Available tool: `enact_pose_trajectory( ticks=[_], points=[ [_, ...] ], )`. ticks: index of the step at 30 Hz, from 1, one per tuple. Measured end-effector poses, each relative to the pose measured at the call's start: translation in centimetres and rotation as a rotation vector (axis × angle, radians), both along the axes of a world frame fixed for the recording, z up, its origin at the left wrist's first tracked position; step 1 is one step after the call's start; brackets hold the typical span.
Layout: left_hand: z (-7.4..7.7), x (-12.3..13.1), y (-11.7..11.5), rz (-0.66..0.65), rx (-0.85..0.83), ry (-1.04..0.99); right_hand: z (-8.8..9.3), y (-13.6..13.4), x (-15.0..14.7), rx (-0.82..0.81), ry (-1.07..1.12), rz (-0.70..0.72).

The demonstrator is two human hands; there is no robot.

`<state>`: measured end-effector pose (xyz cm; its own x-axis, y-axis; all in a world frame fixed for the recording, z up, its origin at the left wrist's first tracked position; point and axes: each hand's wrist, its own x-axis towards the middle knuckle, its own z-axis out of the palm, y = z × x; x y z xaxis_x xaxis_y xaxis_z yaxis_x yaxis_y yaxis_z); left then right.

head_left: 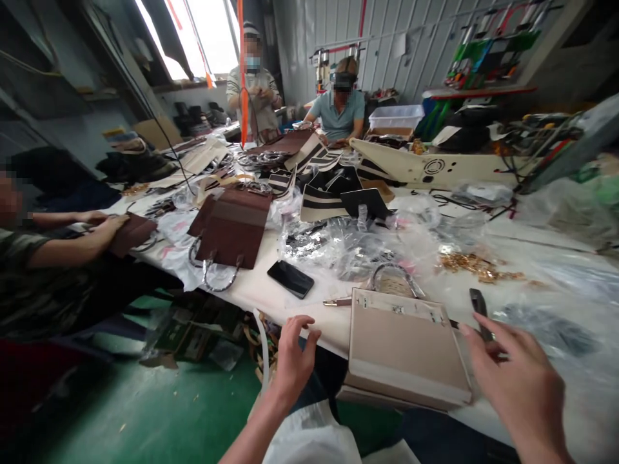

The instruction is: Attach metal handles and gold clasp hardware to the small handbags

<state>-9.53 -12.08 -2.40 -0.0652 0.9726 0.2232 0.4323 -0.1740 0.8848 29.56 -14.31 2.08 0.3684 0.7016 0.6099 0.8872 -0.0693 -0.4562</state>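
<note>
A beige handbag lies at the table's front edge, close before me, with its mottled ring handle pointing away. From its left side sticks out a short strap with a metal end. My left hand hovers left of the bag, thumb and fingers apart, holding nothing. Beside the bag's right edge, my right hand has its fingers curled round a black hand tool. The tool's lower part is hidden by the fingers, and its exact kind is unclear.
A black phone and a brown handbag lie to the left. Clear plastic bags, gold-coloured hardware and striped pieces cover the table beyond. One co-worker handles a brown piece at left; two more people are at the back.
</note>
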Motion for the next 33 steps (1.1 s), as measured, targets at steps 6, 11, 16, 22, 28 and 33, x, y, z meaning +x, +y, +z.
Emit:
enact_pose_trajectory(
  ticks=[6,11,16,22,28,33],
  points=[
    [-2.2,-7.6,-2.4,0.398,-0.176,-0.136,1.3,-0.2,-3.9,0.035,0.025,0.137],
    [-3.7,-14.1,-2.0,0.640,-0.158,-0.238,0.9,0.7,-6.7,-0.003,0.019,0.303],
    [-5.0,-15.9,0.3,0.443,-0.256,-0.290,0.5,1.8,-8.9,-0.016,-0.042,0.452],
    [-6.1,-15.0,2.7,0.285,-0.275,-0.393,0.7,1.9,-10.9,-0.012,-0.038,0.571],
    [-6.8,-15.2,1.4,0.142,-0.355,-0.546,0.4,1.5,-11.6,-0.041,-0.022,0.572],
    [-6.4,-15.0,0.9,0.152,-0.352,-0.594,-0.4,1.3,-11.8,-0.059,-0.007,0.585]
  ],
)
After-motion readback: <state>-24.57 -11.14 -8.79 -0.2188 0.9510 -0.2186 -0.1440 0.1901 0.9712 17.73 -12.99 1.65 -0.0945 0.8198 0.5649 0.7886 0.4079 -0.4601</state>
